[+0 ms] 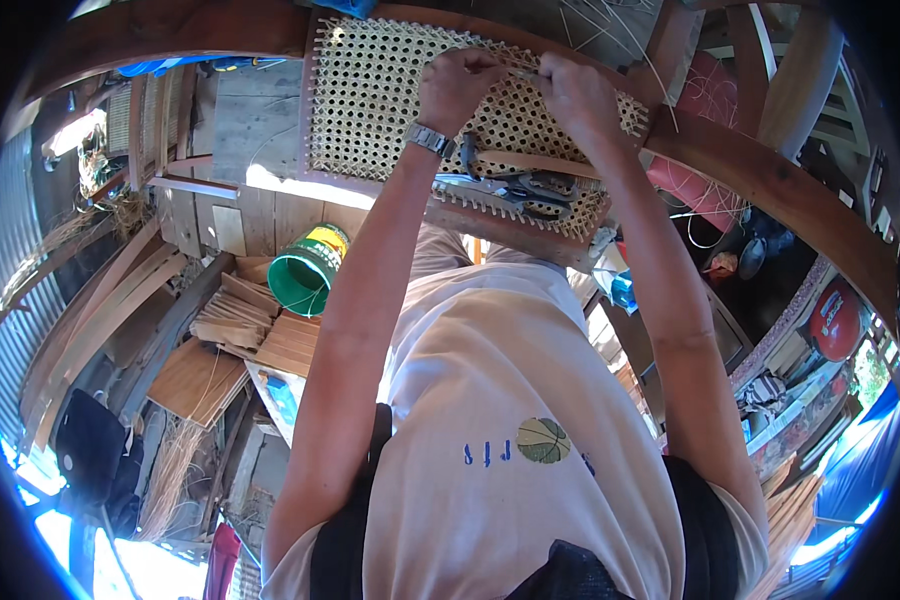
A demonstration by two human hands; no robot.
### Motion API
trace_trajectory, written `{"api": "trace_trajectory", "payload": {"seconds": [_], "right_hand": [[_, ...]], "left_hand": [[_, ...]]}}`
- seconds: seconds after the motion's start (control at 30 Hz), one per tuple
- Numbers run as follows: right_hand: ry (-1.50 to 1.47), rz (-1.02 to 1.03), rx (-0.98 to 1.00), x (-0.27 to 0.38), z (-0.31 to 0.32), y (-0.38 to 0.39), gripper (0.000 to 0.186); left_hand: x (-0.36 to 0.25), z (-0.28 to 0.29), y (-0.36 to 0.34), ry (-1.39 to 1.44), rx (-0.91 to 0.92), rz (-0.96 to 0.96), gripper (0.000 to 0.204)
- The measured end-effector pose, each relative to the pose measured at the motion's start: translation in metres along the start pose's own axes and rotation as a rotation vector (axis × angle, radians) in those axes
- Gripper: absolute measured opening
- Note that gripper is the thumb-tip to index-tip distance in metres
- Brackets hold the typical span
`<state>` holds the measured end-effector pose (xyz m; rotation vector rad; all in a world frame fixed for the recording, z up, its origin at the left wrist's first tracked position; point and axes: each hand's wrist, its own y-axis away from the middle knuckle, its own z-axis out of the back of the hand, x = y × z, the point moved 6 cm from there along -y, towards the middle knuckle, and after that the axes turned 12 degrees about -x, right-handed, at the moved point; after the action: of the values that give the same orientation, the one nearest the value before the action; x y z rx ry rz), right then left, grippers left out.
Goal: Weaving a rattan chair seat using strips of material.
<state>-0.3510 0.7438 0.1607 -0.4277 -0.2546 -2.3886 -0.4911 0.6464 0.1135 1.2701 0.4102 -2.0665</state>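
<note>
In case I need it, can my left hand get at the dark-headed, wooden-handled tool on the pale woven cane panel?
Probably yes: the wooden-handled tool lies near your left hand with nothing visibly covering it, though that hand looks busy at the cane panel.

Fisheye view from head, downward onto hands (455, 90).

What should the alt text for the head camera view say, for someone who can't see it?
A left hand and a right hand are close together over a woven cane panel; anything they hold is too fine to identify. A wood-handled hammer lies below them in the picture, with a green bucket farther left.
</note>
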Motion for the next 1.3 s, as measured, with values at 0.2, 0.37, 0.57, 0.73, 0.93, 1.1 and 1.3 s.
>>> {"api": "trace_trajectory", "payload": {"seconds": [0.2,0.37,0.57,0.73,0.93,1.1,1.3], "right_hand": [[0.195,0.032,0.094,0.026,0.008,-0.007,0.017],[0.120,0.091,0.001,0.036,-0.003,-0.007,0.020],[-0.005,0.008,0.037,0.015,-0.012,-0.012,0.022],[0.101,-0.040,-0.008,0.013,-0.012,-0.012,0.023],[0.226,-0.106,0.037,-0.013,0.016,-0.016,0.026],[-0.410,-0.406,-0.110,-0.048,0.012,0.011,0.050],[-0.963,-0.645,-0.381,-0.021,-0.036,0.025,0.038]], "left_hand": [[0.010,0.004,-0.001,-0.129,-0.099,0.072,0.014],[0.009,0.004,0.002,-0.184,-0.191,0.074,0.017],[0.009,-0.011,-0.003,-0.289,-0.181,-0.079,0.017],[-0.021,-0.005,0.016,-0.316,-0.305,-0.300,0.011],[-0.015,0.000,0.023,-0.384,-0.352,-0.244,0.014],[-0.009,0.005,0.024,-0.445,-0.263,-0.139,0.016],[-0.021,0.009,0.029,-0.373,-0.250,-0.286,0.019]]}}
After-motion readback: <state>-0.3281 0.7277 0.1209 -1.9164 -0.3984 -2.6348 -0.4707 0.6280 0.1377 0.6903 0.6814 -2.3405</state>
